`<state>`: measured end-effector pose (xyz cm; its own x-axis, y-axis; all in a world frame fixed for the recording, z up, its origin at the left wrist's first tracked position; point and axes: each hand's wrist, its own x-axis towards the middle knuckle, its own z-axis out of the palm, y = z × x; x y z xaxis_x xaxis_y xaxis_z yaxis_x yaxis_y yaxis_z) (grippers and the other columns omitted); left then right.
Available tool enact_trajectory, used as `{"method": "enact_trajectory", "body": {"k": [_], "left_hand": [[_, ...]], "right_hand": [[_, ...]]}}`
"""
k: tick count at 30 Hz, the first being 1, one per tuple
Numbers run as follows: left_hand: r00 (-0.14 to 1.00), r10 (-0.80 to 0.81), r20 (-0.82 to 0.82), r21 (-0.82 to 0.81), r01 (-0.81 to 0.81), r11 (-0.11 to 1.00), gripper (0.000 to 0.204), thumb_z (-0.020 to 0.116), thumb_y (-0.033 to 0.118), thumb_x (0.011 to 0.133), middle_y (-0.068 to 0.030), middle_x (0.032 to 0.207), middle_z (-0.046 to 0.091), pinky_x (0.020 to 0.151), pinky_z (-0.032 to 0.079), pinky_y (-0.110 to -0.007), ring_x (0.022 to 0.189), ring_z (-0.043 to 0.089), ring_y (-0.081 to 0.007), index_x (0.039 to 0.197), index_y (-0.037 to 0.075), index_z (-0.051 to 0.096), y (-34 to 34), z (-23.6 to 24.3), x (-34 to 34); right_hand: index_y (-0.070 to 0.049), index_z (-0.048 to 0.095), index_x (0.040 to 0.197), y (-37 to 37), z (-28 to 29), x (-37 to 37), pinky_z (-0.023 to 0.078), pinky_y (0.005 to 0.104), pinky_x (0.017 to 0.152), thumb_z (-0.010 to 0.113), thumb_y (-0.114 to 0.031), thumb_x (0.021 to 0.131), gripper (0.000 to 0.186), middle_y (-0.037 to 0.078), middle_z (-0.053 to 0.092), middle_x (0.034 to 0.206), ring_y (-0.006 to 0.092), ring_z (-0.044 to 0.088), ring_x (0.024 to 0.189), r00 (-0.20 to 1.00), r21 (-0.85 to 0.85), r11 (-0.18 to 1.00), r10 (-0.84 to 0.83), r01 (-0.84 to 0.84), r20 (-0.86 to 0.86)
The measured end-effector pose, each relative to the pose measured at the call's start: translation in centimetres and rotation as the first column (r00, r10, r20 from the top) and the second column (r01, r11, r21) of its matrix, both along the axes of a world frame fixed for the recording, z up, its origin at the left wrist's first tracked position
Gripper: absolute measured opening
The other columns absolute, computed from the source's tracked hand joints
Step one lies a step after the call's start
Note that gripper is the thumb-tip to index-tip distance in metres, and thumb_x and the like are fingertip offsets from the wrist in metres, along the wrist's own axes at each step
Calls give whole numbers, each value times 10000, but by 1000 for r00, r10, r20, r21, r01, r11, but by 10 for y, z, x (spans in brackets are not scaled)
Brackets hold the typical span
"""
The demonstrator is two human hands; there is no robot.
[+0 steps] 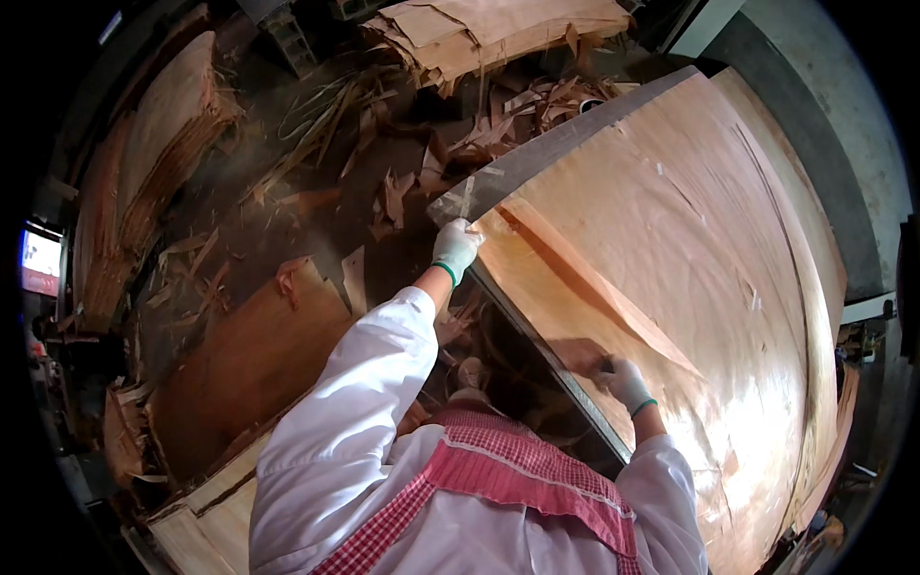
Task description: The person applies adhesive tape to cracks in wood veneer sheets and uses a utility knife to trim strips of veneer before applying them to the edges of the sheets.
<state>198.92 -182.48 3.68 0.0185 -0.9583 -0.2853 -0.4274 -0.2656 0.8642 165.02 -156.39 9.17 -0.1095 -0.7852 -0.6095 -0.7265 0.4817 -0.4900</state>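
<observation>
Left hand [457, 247]: My gloved fingers rest bent at the near-left corner of the wood veneer [738, 225], which lies across a grey tabletop [565, 146]; whether they pinch the sheet or only press it, I cannot tell.
Raised fold [599, 292]: A strip of veneer slants from near that corner toward my right side, deep orange in its shade. I judge it thin, light and bendy, apt to split along the grain if creased hard.
Right hand [630, 385]: My fingers curl above the near edge, how tightly I cannot tell; a small dark thing [607, 365] shows at the tips, unidentifiable.
Broad sheet: Pale tan, faintly streaked, shining at lower right. Corners look the best hold, hands spread wide against sagging.
</observation>
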Motion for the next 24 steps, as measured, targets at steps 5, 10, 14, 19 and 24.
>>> {"method": "enact_trajectory", "body": {"k": [5,10,14,19,24], "left_hand": [[992,68,-103,-21,-71,997,276,724,204,764,-179,862,694,713,509,-383,809,680,-290,923,-7,646,4,-22,32],[950,8,311,-302,91,949,193,630,198,718,-164,639,617,581,464,-434,599,584,-308,567,78,621,1,1,25],[978,67,195,-200,-27,979,156,615,197,780,-178,830,660,670,489,-456,758,647,-338,869,73,649,16,-1,-16],[959,166,231,-303,-91,949,130,562,181,845,-190,806,635,669,472,-501,766,630,-385,910,69,559,29,-12,-11],[951,177,252,-318,-91,944,120,536,156,873,-171,769,624,640,474,-490,723,628,-378,935,53,531,28,-8,-15]], "right_hand": [[13,643,936,-26,3,39,509,372,629,632,-160,871,185,163,656,729,260,654,649,968,-182,970,-118,160,222],[42,611,958,-58,0,63,498,357,691,587,-29,823,155,164,665,834,226,632,749,966,-442,892,22,97,257],[28,622,1069,-46,-11,52,523,420,750,648,-349,877,424,208,675,973,341,656,862,993,-540,840,-14,-50,-113],[-5,580,1201,-63,17,83,531,432,795,620,-288,897,418,242,626,1069,382,637,907,928,-470,835,120,-286,-351],[-11,533,1279,-86,28,73,539,441,808,663,-242,856,499,258,583,1150,390,621,973,910,-548,796,9,-258,-414]]}}
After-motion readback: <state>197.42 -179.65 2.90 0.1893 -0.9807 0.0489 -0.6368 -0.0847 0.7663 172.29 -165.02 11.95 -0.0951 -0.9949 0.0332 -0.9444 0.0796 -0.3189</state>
